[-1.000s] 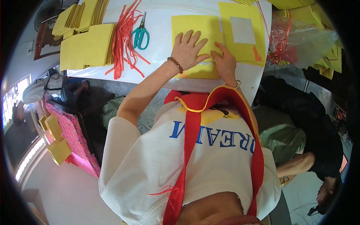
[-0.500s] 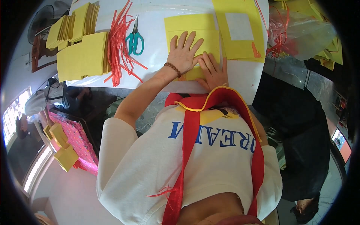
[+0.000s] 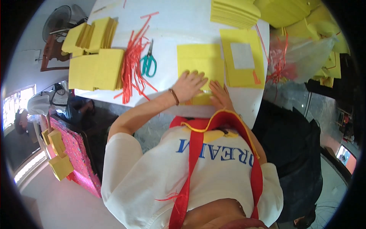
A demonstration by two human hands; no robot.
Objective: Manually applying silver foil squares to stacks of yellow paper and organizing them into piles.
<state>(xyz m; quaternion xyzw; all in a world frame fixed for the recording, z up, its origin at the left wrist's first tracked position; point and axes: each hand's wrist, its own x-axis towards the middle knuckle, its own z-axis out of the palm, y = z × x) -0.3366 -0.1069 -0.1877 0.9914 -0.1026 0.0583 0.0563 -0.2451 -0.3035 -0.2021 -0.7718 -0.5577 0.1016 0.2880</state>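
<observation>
A yellow paper sheet (image 3: pixel 200 57) with a fold line across it lies near the table's front edge. My left hand (image 3: pixel 190 87), with a beaded bracelet at the wrist, rests palm down on its lower left part, fingers stretched and slightly apart. My right hand (image 3: pixel 222 95) lies at the sheet's lower right edge, fingers extended over the paper. A small pale strip shows between the hands. Neither hand grips anything. Just right of the sheet is another yellow sheet (image 3: pixel 257 57) with a white rectangle (image 3: pixel 242 56) and an orange mark.
Teal-handled scissors (image 3: pixel 148 65) and a bundle of red plastic strips (image 3: pixel 132 66) lie to the left. Beyond them stand stacks of folded yellow paper (image 3: pixel 95 70). More yellow sheets (image 3: pixel 234 13) are piled at the far right, near a clear plastic bag (image 3: pixel 305 57) off the table's side.
The view has shifted, showing more of the far table. My left hand has slid toward me across the sheet, its fingers closer together. The right hand stays by the sheet's lower right edge.
</observation>
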